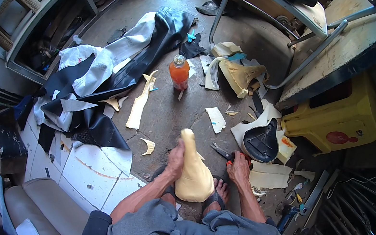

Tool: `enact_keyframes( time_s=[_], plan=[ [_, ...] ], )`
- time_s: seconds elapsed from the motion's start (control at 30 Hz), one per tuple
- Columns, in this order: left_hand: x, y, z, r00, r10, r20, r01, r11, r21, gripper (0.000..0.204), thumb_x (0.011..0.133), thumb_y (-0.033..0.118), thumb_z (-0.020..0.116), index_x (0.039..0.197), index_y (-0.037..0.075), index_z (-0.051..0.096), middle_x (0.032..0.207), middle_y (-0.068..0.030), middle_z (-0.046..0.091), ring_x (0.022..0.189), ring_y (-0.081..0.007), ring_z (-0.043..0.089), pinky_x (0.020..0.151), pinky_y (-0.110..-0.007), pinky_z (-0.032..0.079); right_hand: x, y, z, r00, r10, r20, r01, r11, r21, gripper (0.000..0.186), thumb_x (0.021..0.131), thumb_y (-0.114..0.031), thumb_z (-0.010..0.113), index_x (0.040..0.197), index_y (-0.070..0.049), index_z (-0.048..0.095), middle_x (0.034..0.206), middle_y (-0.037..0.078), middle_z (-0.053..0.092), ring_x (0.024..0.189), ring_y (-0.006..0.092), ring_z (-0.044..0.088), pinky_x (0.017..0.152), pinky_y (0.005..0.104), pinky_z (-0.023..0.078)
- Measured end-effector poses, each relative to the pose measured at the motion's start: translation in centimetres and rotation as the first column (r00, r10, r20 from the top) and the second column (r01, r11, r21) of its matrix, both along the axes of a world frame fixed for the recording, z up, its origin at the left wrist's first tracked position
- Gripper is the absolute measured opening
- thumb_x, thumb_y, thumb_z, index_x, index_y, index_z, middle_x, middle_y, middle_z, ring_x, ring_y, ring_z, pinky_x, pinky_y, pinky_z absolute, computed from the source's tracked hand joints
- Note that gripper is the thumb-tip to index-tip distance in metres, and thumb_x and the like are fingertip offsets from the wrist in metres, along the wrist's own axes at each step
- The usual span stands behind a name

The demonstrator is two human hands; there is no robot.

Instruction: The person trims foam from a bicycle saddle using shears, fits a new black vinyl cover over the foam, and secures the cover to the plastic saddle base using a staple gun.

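My left hand [175,162] grips the narrow upper part of a cream foam saddle pad [193,177], shaped like a bicycle seat. The pad stands between my knees, its narrow nose pointing away from me and its broad end toward me. To the right, my right hand [238,167] is closed around the orange handles of a pair of scissors [221,151]. Their dark blades are parted and point forward and left, low over the floor. Just right of that hand lies a black saddle shell [260,141] with pale foam about it.
An orange-red bottle [180,72] stands ahead. Foam scraps [138,106] and black and white sheet material [140,56] cover the floor. A yellow plastic stool [331,118] lies at right, below a folding chair [290,5] bearing black saddles. Tools [300,200] lie at lower right.
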State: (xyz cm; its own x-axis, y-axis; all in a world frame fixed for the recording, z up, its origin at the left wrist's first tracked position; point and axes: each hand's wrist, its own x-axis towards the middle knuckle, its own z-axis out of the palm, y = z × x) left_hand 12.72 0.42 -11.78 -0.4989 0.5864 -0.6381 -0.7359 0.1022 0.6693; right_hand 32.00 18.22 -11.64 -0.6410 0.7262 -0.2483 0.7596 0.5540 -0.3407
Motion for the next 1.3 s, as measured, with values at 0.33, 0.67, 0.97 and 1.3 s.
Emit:
enact_keyframes(
  time_s=[0.33,0.67,0.97,1.3],
  plan=[
    [-6.5,1.0,5.7,0.945,0.153,0.289,-0.275,0.853,0.444,0.074,0.092,0.080,0.033,0.082,0.011,0.057,0.064,-0.0087,0.055,0.060,-0.0228,0.059,0.061,-0.040,0.054,-3.4,0.3,3.9,0.968,-0.129,-0.215,-0.009,0.838,-0.545,0.043,0.091,-0.026,0.068,0.127,-0.003,0.062,0.119,0.017,0.066,0.104,0.0267,0.067,0.086,0.0387,0.054],
    [-7.2,0.6,5.9,0.951,0.024,0.309,-0.229,0.728,0.646,0.050,0.094,0.054,0.040,0.067,0.013,0.047,0.057,-0.0045,0.048,0.052,-0.0209,0.048,0.067,-0.040,0.047,-8.4,-3.8,8.8,0.886,-0.151,-0.438,-0.396,0.246,-0.885,0.059,0.100,-0.026,0.062,0.149,-0.002,0.038,0.139,0.019,0.052,0.123,0.0271,0.057,0.094,0.0397,0.055],
    [-7.5,0.0,6.6,0.968,0.023,0.251,-0.186,0.736,0.650,0.051,0.097,0.053,0.037,0.069,0.011,0.048,0.060,-0.0057,0.050,0.054,-0.0215,0.050,0.071,-0.040,0.049,-8.8,-5.5,8.0,0.851,-0.197,-0.487,-0.447,0.218,-0.868,0.073,0.097,-0.023,0.067,0.156,-0.006,0.028,0.140,0.012,0.053,0.124,0.0236,0.055,0.099,0.0395,0.051],
    [-7.0,-0.4,8.6,0.957,0.248,0.153,-0.291,0.783,0.550,0.071,0.101,0.066,0.030,0.126,0.004,0.052,0.097,-0.0125,0.065,0.080,-0.0231,0.063,0.077,-0.040,0.054,-8.3,-6.4,6.3,0.825,-0.283,-0.490,-0.437,0.230,-0.870,0.073,0.096,-0.023,0.070,0.155,-0.005,0.031,0.138,0.017,0.056,0.122,0.0247,0.057,0.098,0.0361,0.050]
  ],
)
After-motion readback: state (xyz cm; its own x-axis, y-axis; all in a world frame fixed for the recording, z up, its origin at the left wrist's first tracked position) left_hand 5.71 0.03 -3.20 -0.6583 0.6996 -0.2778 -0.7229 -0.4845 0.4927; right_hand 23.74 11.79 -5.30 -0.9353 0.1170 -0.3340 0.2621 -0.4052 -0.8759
